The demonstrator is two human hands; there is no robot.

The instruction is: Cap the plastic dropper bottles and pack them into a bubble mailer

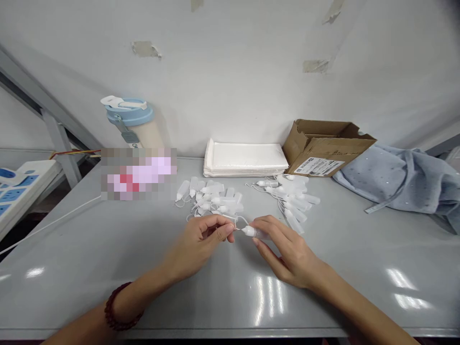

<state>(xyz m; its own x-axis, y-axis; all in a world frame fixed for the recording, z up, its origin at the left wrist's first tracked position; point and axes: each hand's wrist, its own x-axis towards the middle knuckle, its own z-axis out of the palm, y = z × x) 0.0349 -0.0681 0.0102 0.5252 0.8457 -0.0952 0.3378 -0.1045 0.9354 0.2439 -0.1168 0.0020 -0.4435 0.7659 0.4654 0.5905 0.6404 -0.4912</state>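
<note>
grey table [223,292] (glossy), translucent tubes [215,200] in two heaps, white stack [247,155], cardboard box [330,149], cloth [398,177]

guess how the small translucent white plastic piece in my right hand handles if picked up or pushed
The small translucent white plastic piece is probably light, being small beside the right hand holding it. Its smooth-looking surface may be slippery. The thin white cord looped beside its tip curves, so it would likely flop when lifted.
</note>
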